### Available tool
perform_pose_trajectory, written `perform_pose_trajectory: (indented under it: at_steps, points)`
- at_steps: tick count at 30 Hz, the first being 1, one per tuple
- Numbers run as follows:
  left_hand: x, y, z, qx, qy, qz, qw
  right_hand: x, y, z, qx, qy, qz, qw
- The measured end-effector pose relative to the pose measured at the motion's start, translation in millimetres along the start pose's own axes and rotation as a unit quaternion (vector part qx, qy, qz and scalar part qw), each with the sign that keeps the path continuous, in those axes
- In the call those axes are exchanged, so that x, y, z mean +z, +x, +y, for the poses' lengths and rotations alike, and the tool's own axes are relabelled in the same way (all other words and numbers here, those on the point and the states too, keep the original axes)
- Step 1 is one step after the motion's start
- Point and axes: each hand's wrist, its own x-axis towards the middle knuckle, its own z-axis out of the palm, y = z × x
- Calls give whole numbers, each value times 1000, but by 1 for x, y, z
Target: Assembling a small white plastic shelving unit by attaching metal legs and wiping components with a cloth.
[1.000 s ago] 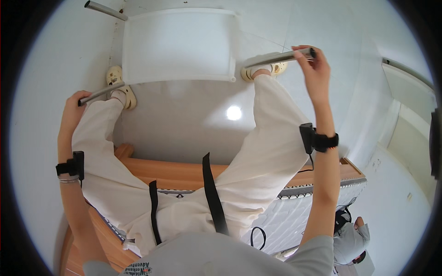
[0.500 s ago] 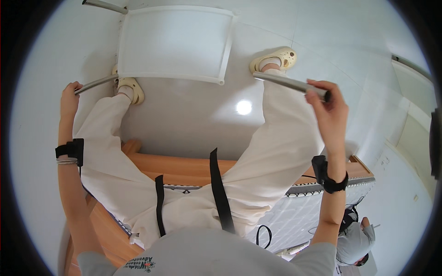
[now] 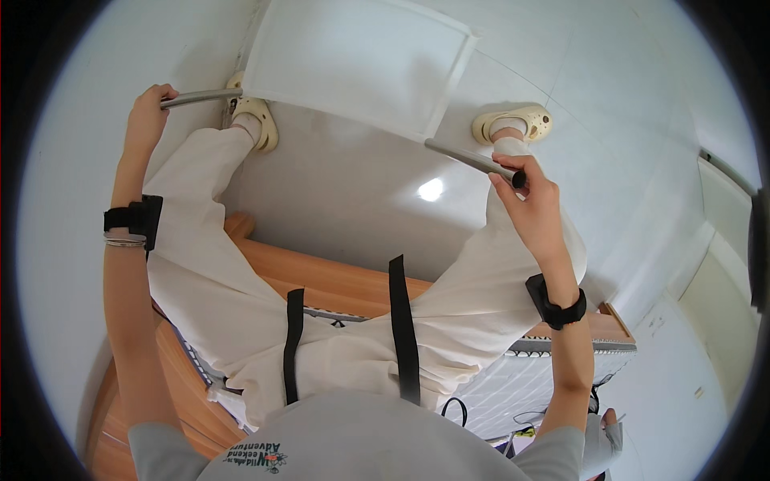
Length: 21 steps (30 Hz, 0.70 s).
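A white rectangular panel with a raised rim [image 3: 345, 111] lies ahead of me, between and beyond my feet. My left hand [image 3: 148, 112] is closed around the outer end of a silver metal tube [image 3: 202, 97]. That tube's far end meets the panel's near left corner, beside my left shoe. In my right hand [image 3: 529, 204], thumb and fingers pinch a second metal tube [image 3: 465, 155], its dark open end toward me. Its far end overlaps the panel's near right corner; I cannot tell whether it is fitted in.
Cream clogs [image 3: 257, 127] are on my feet, either side of the floor [image 3: 345, 192]. Beneath me is a wooden bed edge [image 3: 321, 268] with a mattress [image 3: 489, 393]. A wall [image 3: 80, 160] stands close on the left. Another person's grey sleeve [image 3: 601, 445] shows at lower right.
My right hand has moved left and slightly down, bringing its tube from beside the right shoe to the panel's near right corner. The panel looks more tilted, and the view has shifted.
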Motion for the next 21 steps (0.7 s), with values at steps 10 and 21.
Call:
perform_pose_trajectory:
  at_steps: [10, 21]
  points:
    - [-12, -24, 66, 57, 227, 96, 967, 13, 0, -9, -83, -83, -65, 991]
    - [43, -35, 282, 244, -187, -108, 945, 33, -7, -10, -125, -133, -70, 981]
